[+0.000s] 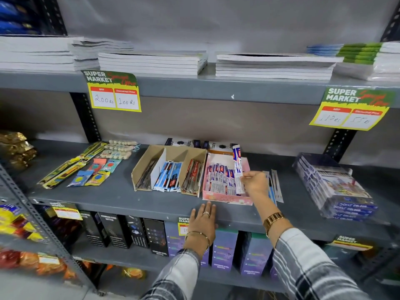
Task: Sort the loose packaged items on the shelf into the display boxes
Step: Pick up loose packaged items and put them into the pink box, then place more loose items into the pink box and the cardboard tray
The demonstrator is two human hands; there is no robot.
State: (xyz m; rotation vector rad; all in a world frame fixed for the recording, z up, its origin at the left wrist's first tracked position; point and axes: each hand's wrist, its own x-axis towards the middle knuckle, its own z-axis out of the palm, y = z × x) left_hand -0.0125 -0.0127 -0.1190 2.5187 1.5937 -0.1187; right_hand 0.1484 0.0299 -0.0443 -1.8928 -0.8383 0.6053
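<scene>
My right hand (pixel 255 183) is shut on a long white, blue and red packet (pixel 237 163), holding it upright over the right side of the pink display box (pixel 227 200), which holds several similar packets. My left hand (pixel 203 219) rests flat and open on the front edge of the grey shelf (pixel 121 198), just below that box. Left of it stands a brown cardboard display box (pixel 140 167) with three compartments holding dark, blue and red packets. A few loose slim packets (pixel 276 185) lie on the shelf right of my right hand.
Loose pencil packs and colourful sharpener packets (pixel 91 169) lie at the shelf's left. A stack of blue colour-pencil boxes (pixel 337 187) stands at the right. Dark boxes (pixel 203 144) sit behind the display boxes. Notebooks fill the shelf above; bottle boxes (pixel 225 247) fill the one below.
</scene>
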